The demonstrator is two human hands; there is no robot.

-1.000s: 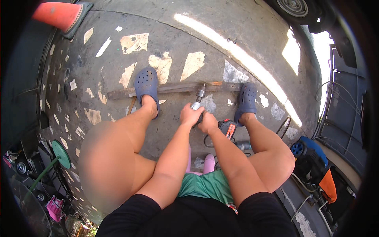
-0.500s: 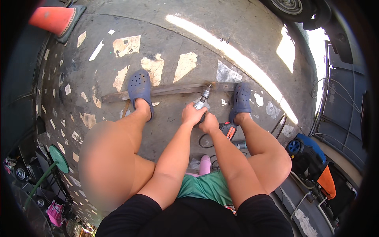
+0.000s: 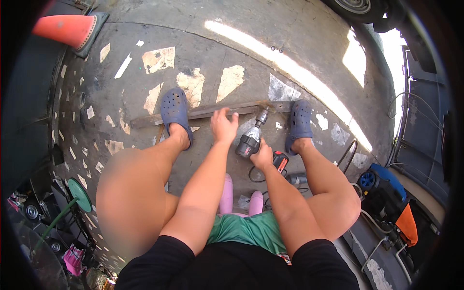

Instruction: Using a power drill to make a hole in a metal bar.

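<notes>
The cordless drill (image 3: pixel 248 141) is held over the concrete floor (image 3: pixel 203 169) between the person's feet, its chuck (image 3: pixel 261 117) slanting away and a little to the right. At the tip sits a brownish, bristly attachment (image 3: pixel 265 104), blurred, which overlaps the long rusty metal bar (image 3: pixel 212 111) in view; whether the two touch cannot be told. The right hand (image 3: pixel 262 155) is wrapped around the drill's handle, with a red-and-black battery pack (image 3: pixel 281 161) showing just past it. The left hand (image 3: pixel 224 127) is off the drill, its fingers loosely spread and holding nothing, near the middle of the bar; its height above the metal is unclear. The bar lies crosswise on the ground, the left blue clog (image 3: pixel 175 107) covering part of it toward one end and the right blue clog (image 3: pixel 301 118) at the other. A grey cylindrical object (image 3: pixel 296 179) lies beside the right shin, near a thin black cable (image 3: pixel 256 179). Two pink rounded shapes (image 3: pixel 256 203) show in front of the green shorts (image 3: pixel 249 228). An orange traffic cone (image 3: pixel 67 30) stands at the far left, and a vehicle wheel (image 3: pixel 354 5) is at the upper right.
</notes>
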